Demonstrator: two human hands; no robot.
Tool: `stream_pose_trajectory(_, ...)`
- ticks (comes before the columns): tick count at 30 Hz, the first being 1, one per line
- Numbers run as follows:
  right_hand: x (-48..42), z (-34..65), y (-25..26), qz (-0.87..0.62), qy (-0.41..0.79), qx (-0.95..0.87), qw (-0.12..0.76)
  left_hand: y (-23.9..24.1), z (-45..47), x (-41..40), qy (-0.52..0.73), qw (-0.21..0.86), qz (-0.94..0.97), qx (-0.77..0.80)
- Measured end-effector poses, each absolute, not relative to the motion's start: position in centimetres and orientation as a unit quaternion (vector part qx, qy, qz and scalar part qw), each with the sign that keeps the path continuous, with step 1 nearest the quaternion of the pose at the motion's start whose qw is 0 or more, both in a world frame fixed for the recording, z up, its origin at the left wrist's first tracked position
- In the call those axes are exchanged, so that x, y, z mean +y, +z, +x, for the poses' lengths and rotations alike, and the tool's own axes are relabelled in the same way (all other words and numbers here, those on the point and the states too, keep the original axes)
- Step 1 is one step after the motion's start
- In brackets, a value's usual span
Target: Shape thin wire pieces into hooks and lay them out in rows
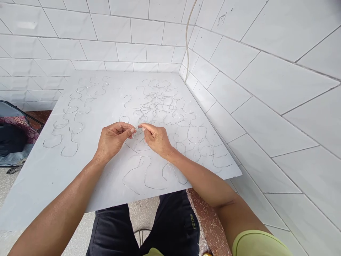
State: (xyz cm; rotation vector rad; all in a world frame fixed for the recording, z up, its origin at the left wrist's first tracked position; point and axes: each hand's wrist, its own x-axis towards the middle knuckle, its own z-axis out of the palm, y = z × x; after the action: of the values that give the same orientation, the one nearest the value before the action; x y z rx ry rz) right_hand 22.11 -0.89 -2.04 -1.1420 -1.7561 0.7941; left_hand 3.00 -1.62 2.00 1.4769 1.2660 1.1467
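My left hand [113, 139] is closed in a pinch on a thin, curved wire, with a bit of its pale end showing below the thumb. Close beside it, my right hand [157, 139] has its thumb and index finger pressed together at the same wire [137, 128], just right of the left fingertips. Both hands hover over a white board [114, 89]. Just in front of them lie bent wires [145, 170]. Beyond and to the right spreads a tangle of S-shaped wires [160, 103]. Fine details between the fingertips are too small to make out.
Joined wavy wires [76, 126] lie in columns on the board's left side. White tiled walls [250, 106] border the board at the back and right. A pale cable [187, 46] runs down the corner. A dark bag [12, 138] stands at the left.
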Motion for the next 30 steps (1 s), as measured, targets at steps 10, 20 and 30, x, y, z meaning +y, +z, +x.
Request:
stream_pose_trajectory(10,-0.7,21.8,-1.7,-0.506,0.313,-0.659,0.46,2.3,3.1,-1.7,0.473,0.516,0.536,0.472)
stream_pose_trajectory(20,-0.3,22.3,-2.0,-0.492,0.371,-0.685,0.389,1.5,2.7,-1.4,0.435,0.434,0.584,0.531)
stream_pose_trajectory(30,0.2,22.5,-1.6,-0.433,0.506,-0.653,0.362,1.2,2.6,-1.8,0.391,0.348,0.645,0.557)
